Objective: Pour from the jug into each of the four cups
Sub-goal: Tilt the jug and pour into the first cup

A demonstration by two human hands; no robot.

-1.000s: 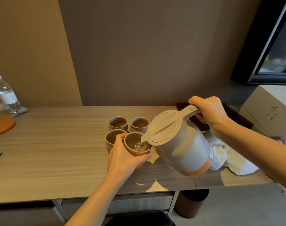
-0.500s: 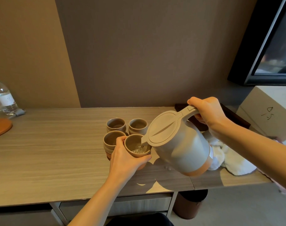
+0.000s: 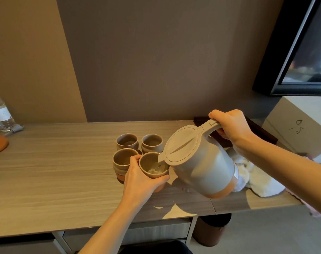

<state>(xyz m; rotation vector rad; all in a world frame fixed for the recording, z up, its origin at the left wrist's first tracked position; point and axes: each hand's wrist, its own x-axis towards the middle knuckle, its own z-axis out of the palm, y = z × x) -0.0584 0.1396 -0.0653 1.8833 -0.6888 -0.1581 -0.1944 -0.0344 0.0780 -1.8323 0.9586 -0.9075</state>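
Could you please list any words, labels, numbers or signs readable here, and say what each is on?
Nothing can be read as text.
White box: a dark handwritten-looking mark, not legible as a word.
Water bottle: its label is too blurred to read.
Jug and cups: no lettering visible.

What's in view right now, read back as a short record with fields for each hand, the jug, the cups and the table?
left hand: wrapped around the near right cup
right hand: grips the handle of the jug
jug: tilted, spout over the held cup, lid on
held cup: liquid visible inside
other cups: three, standing on the table
beside jug: white towel
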